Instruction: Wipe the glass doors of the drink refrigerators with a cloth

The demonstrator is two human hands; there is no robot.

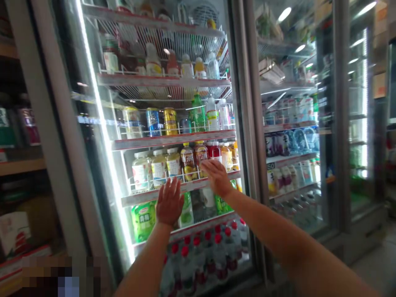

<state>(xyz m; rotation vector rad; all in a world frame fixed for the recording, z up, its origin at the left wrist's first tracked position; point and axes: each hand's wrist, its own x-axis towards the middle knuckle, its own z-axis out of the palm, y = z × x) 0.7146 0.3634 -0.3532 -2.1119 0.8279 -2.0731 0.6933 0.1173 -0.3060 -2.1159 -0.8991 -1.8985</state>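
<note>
My left hand (169, 202) is raised in front of a lit drinks cooler, its fingers stretched out and holding nothing. Level with it, behind, are a green package (144, 222) and a shelf edge (136, 199). Higher and to the right, my right hand (217, 177) is also stretched flat with nothing in it. Brown-labelled bottles (188, 161) and a red bottle (214, 151) stand on the shelf behind that hand. Light reflections lie across the cooler's front. Whether either hand touches glass I cannot tell.
Cans (153, 122) and a green bottle (198, 112) fill a shelf above. Red-capped bottles (196, 255) crowd the bottom. A metal door frame (247, 99) separates this cooler from another stocked one on the right. Dark shelving (21, 165) with goods stands at left.
</note>
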